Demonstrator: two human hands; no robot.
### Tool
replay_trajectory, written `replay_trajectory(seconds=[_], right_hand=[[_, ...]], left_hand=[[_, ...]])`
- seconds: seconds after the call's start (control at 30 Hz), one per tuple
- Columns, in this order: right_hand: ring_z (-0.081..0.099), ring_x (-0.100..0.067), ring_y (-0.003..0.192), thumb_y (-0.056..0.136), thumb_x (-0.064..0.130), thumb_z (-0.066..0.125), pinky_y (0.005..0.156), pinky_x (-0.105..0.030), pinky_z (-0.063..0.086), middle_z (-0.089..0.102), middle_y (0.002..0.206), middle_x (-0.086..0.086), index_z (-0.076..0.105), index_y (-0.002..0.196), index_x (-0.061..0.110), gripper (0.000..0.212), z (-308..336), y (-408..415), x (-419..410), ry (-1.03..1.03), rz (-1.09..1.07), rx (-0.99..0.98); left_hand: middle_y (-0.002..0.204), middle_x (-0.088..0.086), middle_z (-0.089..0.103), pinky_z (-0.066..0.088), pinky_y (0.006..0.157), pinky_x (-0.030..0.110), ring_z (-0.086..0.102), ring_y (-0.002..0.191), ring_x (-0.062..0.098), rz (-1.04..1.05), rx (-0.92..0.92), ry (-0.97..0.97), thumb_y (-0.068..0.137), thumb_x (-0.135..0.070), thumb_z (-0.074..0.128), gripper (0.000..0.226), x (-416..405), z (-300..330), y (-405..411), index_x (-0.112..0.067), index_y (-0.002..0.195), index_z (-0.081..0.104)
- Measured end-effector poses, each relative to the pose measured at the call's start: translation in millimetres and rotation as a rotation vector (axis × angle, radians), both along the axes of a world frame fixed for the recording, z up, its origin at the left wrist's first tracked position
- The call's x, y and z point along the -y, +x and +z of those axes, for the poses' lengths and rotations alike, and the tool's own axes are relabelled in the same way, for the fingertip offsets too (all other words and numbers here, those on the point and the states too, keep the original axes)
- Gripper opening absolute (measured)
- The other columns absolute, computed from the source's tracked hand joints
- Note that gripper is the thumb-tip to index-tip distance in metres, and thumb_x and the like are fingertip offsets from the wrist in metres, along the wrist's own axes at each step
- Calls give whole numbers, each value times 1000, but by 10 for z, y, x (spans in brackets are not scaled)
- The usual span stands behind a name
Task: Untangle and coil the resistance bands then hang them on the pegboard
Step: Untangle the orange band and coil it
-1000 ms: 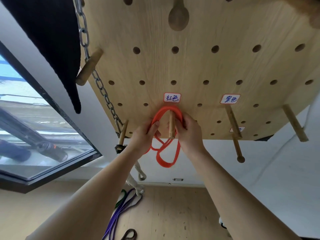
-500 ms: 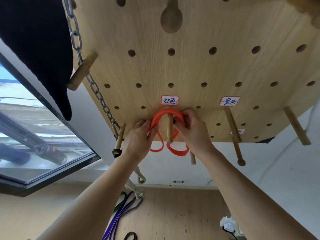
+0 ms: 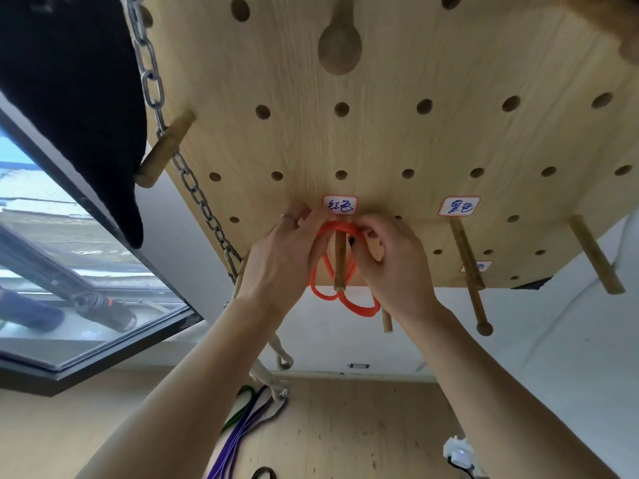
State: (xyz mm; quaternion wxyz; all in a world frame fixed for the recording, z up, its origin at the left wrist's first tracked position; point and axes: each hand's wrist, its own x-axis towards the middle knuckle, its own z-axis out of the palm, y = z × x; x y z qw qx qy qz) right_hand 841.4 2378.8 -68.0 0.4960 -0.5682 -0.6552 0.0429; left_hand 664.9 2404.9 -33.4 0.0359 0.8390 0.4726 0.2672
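An orange resistance band (image 3: 359, 307) hangs in coils over a wooden peg (image 3: 340, 261) on the light wooden pegboard (image 3: 397, 140), under a white label with blue writing (image 3: 340, 205). My left hand (image 3: 281, 261) pinches the band's top on the left side of the peg. My right hand (image 3: 394, 267) pinches it on the right side, close against the board. Two orange loops droop below the board's lower edge. On the wooden floor lie purple and green bands (image 3: 242, 430) and part of a black band (image 3: 264, 473).
More pegs (image 3: 466, 257) stick out at the right under a second label (image 3: 460, 206). A steel chain (image 3: 193, 188) runs down the board's left edge past a thick peg (image 3: 164, 150). Black cloth (image 3: 76, 98) hangs upper left. A window (image 3: 69, 271) is at left.
Both hands have slid up the band to the top of the peg and pushed it back against the board. The hanging loops have shortened and spread into two.
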Motion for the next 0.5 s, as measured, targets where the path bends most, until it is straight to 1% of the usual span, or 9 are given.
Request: replay_trajectory(seconds=[0.07,0.13,0.2,0.27,0.4,0.43,0.5], right_hand=[[63,-14,85,99,33,57,81,-21,48,74,95,1,73,109,11,29,10,-5,-19,20,-43,38],[64,-12,81,99,23,65,79,-18,50,75,95,0,73,109,10,19,7,-8,-50,35,-39,27],[69,-13,82,96,14,69,82,-20,56,76,96,-2,73,109,7,15,-9,-18,-79,55,-24,7],[71,-15,83,96,11,68,82,-24,58,76,96,-3,73,108,5,14,-30,-38,-101,77,-30,-6],[69,-11,78,97,12,68,75,-18,56,76,93,-2,70,111,4,16,-36,-37,-121,111,-33,-36],[69,-12,77,97,12,67,74,-19,56,75,92,-3,69,110,4,15,-37,-29,-124,123,-19,-28],[69,-18,75,99,12,64,71,-27,59,73,90,-6,68,104,2,12,-58,-21,-134,161,-7,14]], left_hand=[[109,2,57,59,60,42,62,74,24,-23,-41,8,109,-45,32,37,-62,9,48,-28,131,55],[108,3,59,60,60,43,63,71,25,-43,-74,30,108,-46,26,45,-114,-4,69,-24,130,58],[108,2,60,59,59,43,64,71,24,-55,-73,43,109,-44,28,42,-139,-18,60,-23,128,59],[107,1,60,59,58,42,63,69,23,-52,-68,38,109,-42,31,39,-150,-30,49,-21,127,59],[109,2,61,59,58,42,62,66,22,-22,-86,30,110,-40,35,35,-160,-32,63,-20,131,56],[108,2,61,58,57,41,62,65,21,-27,-80,23,110,-43,32,37,-160,-32,62,-23,133,53],[101,0,60,57,56,38,60,64,18,-49,-57,2,107,-51,23,41,-147,-31,55,-30,133,47]])
